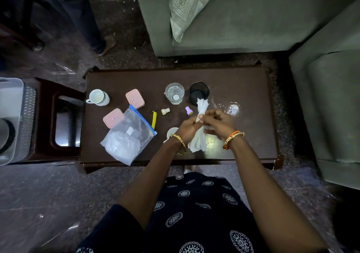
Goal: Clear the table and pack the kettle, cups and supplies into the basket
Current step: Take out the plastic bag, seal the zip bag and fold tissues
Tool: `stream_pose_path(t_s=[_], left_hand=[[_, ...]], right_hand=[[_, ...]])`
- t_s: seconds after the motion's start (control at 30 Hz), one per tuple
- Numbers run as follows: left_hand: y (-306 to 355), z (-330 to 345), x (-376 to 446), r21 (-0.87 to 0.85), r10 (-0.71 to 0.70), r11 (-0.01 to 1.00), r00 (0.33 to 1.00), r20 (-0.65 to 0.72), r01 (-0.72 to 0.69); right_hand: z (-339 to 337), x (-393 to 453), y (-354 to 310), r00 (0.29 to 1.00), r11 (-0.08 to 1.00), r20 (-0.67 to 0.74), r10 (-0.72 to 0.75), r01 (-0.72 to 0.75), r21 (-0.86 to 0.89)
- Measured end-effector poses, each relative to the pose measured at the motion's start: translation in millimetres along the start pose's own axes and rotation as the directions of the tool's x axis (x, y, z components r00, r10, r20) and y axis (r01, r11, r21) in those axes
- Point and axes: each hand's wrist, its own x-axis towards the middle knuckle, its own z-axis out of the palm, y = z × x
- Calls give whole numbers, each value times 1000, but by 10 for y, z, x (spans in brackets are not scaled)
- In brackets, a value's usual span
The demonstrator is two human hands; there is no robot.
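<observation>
While the white tissue bundle (pixel 199 130) is held above the near middle of the table (pixel 253 136), we judge the step as bunching loose supplies before packing. Left hand (pixel 188 129) has its grip wrapped round the bundle's middle; right hand (pixel 218 123) pinches it near the top, fingers curled, both wrists low over the table. Both forearms reach in from the near edge, converging on the bundle.

Still unpacked, as we read it: white mug (pixel 98 97) far left, two pink lidded boxes (pixel 134 98) (pixel 113 118), zip bag (pixel 128 136) with white contents, yellow clip (pixel 154 119), small yellow cap (pixel 165 111), purple cap (pixel 189 111), water glass (pixel 174 93), black cup (pixel 198 94), a clear glass lid or dish (pixel 232 108), a second white cup (pixel 171 133) partly hidden behind the left wrist.

Basket (pixel 11 120) sits on a stool at far left, well apart from the bundle; what looks like the kettle is already inside, we can't confirm.

Next move calls for a long leftward carry, or tucking the bundle into the zip bag first. Watch the glass and black cup just beyond the bundle's top.
</observation>
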Motion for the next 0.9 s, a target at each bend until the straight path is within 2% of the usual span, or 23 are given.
stream_pose_path(t_s=[0.17, 0.4, 0.53, 0.67, 0.73, 0.8, 0.9], left_hand=[[-40, 6, 11, -46, 8, 999, 1000, -2, -8], [-93, -35, 43, -137, -74, 989, 988, -133, 55], [-76, -108, 40, -267, -154, 958, 969, -194, 99], [-46, -218, 26, -334, -198, 935, 959, -204, 122], [-25, -258, 15, -335, -207, 933, 957, -205, 130], [0, -280, 3, -351, -210, 927, 957, -200, 130], [15, -294, -16, -327, -196, 937, 962, -193, 125]], right_hand=[[-87, 34, 24, 1000, 997, -3, 16, -16, 76], [-195, 57, 90, 998, 990, 13, 67, -68, 122], [-314, 60, 98, 979, 920, 95, 181, -203, 335], [-441, 117, 133, 975, 848, -6, 224, -192, 495], [-509, 141, 142, 978, 901, -22, 206, -181, 395], [-543, 154, 147, 985, 962, 25, 173, -175, 210], [-541, 166, 141, 986, 987, 76, 148, -152, 52]])
